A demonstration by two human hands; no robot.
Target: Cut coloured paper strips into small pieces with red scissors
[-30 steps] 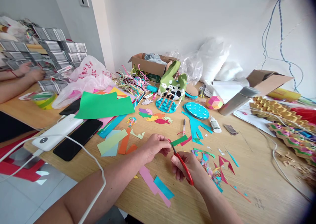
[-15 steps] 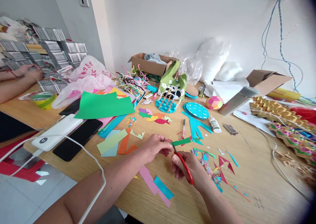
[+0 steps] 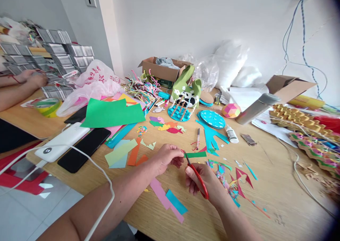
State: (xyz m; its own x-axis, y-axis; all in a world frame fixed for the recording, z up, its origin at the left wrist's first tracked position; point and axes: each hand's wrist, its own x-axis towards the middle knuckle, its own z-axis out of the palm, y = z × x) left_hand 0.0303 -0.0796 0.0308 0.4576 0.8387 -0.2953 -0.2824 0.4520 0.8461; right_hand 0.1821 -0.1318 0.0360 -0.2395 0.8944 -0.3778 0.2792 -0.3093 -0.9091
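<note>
My left hand (image 3: 168, 158) is closed in a pinch at the end of a narrow green paper strip (image 3: 196, 155), which sticks out to the right. My right hand (image 3: 200, 179) grips red-handled scissors (image 3: 199, 180), their blades pointing up and away, against the strip near my left fingertips. How far the blades are parted is too small to make out. Beyond my hands lie several coloured paper fish (image 3: 174, 130) and a pen (image 3: 198, 138). Pink paper strips (image 3: 161, 195) and a blue strip (image 3: 176, 201) rest nearer me. Colourful paper scraps (image 3: 228, 184) are scattered right of my right hand.
A white cable (image 3: 113, 188) crosses over my left forearm from a power bank (image 3: 62, 142), beside a black phone (image 3: 83, 150). Green paper sheets (image 3: 113, 113) lie behind. A glue bottle (image 3: 231, 134) and grey flask (image 3: 257, 108) stand right. Another person's hands (image 3: 35, 79) work far left.
The green strip has swung from tilting up at its right end to lying nearly level. Both hands stay almost in place, still holding the strip and the scissors.
</note>
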